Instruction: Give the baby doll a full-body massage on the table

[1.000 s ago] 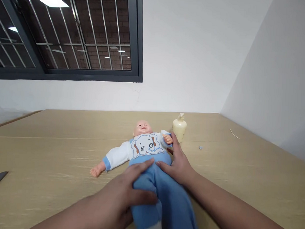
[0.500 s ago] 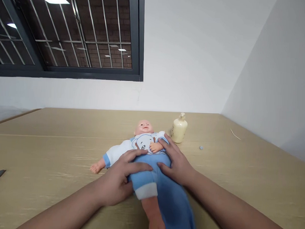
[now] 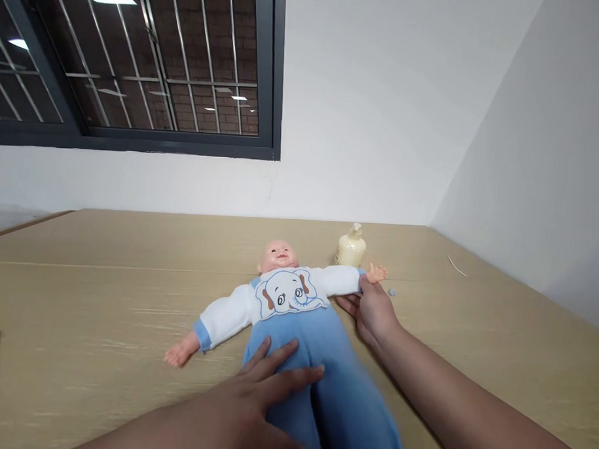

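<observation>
A baby doll [image 3: 277, 255] lies on its back on the table, head toward the wall and arms spread. It wears a white top [image 3: 290, 293] with an elephant face, and blue trousers [image 3: 306, 326]. My left hand [image 3: 266, 397] rests across the upper trousers with its fingers spread. At the blue cuff on the right of the picture, my right hand [image 3: 377, 315] is closed around the doll's sleeved arm [image 3: 341, 280], just below the small plastic hand. The doll's feet are out of the picture.
A cream pump bottle [image 3: 351, 250] stands behind the outstretched doll arm. A small bluish lump [image 3: 392, 292] and a thin pale strand [image 3: 456, 266] lie on the wooden table [image 3: 105, 296]. Walls and a barred window [image 3: 162, 69] stand behind.
The doll's arm on the right has moved from its chest out to the side, with my right hand now on it. The bare leg is now covered; my left hand has come nearer and spread.
</observation>
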A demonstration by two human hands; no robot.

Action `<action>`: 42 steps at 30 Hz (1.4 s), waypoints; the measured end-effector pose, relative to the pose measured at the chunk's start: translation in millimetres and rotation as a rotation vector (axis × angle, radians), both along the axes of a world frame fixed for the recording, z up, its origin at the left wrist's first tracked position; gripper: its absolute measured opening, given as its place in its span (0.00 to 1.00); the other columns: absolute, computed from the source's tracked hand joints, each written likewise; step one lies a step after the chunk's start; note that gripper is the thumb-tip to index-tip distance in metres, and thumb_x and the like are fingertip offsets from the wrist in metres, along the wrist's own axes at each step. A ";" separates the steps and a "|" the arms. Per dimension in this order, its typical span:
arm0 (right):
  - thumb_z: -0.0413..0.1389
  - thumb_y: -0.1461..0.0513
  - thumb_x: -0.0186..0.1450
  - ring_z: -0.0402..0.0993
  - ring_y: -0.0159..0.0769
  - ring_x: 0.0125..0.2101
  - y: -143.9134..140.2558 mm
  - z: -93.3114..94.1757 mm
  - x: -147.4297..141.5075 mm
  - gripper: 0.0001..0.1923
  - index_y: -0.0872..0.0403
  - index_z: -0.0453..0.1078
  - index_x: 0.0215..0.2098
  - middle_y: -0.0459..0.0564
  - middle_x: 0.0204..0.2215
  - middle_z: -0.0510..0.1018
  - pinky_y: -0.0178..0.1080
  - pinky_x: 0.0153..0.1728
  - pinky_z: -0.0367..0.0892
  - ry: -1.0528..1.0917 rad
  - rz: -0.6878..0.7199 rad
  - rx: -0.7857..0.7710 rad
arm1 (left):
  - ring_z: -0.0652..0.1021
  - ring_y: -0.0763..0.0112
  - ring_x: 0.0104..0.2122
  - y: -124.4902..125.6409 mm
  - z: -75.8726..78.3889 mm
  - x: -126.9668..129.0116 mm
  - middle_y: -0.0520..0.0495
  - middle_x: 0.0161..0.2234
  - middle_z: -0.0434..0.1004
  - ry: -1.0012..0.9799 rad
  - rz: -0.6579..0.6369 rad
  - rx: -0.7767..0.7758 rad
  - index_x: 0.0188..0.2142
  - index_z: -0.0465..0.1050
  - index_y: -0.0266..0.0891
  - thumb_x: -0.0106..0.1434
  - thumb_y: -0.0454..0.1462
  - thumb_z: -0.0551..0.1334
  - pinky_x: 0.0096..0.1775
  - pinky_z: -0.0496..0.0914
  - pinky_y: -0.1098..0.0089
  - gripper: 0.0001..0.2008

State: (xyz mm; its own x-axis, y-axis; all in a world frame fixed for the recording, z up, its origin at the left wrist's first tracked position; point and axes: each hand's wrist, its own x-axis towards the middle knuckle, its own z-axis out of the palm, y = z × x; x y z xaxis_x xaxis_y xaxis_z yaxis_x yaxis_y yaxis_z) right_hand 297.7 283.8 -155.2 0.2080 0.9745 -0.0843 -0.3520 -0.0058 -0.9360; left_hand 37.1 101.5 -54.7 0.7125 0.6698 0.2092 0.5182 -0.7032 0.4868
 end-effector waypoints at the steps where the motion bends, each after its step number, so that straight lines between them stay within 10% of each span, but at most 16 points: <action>1: 0.53 0.50 0.69 0.79 0.46 0.48 -2.6 0.5 -1.0 0.19 0.48 0.62 0.56 0.55 0.54 0.77 0.50 0.43 0.80 -0.021 0.004 0.009 | 0.65 0.44 0.66 -1.2 1.0 -0.7 0.55 0.67 0.65 0.007 -0.028 -0.009 0.54 0.77 0.61 0.57 0.36 0.70 0.60 0.67 0.48 0.26; 10: 0.65 0.49 0.60 0.51 0.55 0.69 -43.8 9.0 -7.6 0.53 0.47 0.41 0.74 0.58 0.71 0.52 0.58 0.65 0.60 -0.998 0.274 0.727 | 0.70 0.56 0.63 24.5 -39.4 -18.4 0.44 0.65 0.66 -0.215 0.085 0.096 0.64 0.65 0.51 0.60 0.26 0.60 0.61 0.68 0.57 0.34; 17: 0.57 0.53 0.68 0.44 0.53 0.72 -47.5 17.7 -7.2 0.35 0.43 0.55 0.71 0.51 0.72 0.50 0.59 0.68 0.51 -1.289 0.404 0.851 | 0.78 0.61 0.53 60.9 -59.7 -8.3 0.46 0.53 0.78 -0.418 0.258 -0.009 0.54 0.75 0.45 0.63 0.28 0.61 0.58 0.71 0.59 0.21; 26: 0.58 0.51 0.67 0.62 0.50 0.65 -34.3 4.8 -6.3 0.37 0.45 0.52 0.70 0.55 0.68 0.60 0.54 0.62 0.66 -0.845 0.265 0.640 | 0.76 0.60 0.58 23.8 -50.0 -7.2 0.45 0.60 0.73 -0.397 0.146 0.096 0.61 0.69 0.53 0.63 0.28 0.61 0.58 0.72 0.60 0.29; 35: 0.60 0.44 0.63 0.78 0.47 0.50 7.5 -13.9 6.7 0.28 0.47 0.63 0.56 0.53 0.54 0.76 0.44 0.38 0.81 -0.232 -0.018 0.154 | 0.62 0.47 0.67 20.1 -96.8 18.1 0.48 0.65 0.67 -0.039 -0.126 0.414 0.50 0.77 0.54 0.64 0.38 0.69 0.66 0.51 0.40 0.15; 42: 0.60 0.48 0.64 0.80 0.45 0.47 14.4 -24.7 8.7 0.23 0.49 0.63 0.52 0.54 0.52 0.78 0.41 0.34 0.82 -0.201 -0.013 0.096 | 0.65 0.54 0.66 16.7 -105.6 27.0 0.44 0.56 0.78 -0.062 -0.068 0.407 0.68 0.57 0.41 0.67 0.44 0.65 0.68 0.50 0.46 0.34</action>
State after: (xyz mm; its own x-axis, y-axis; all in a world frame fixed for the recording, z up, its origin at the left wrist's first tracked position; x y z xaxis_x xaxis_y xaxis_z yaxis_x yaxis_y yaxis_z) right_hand 306.4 298.2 -179.8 0.2236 0.9732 0.0536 -0.1577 0.0904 -0.9833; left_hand 64.1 118.2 -160.3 0.7300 0.4754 0.4911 0.4424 -0.8763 0.1907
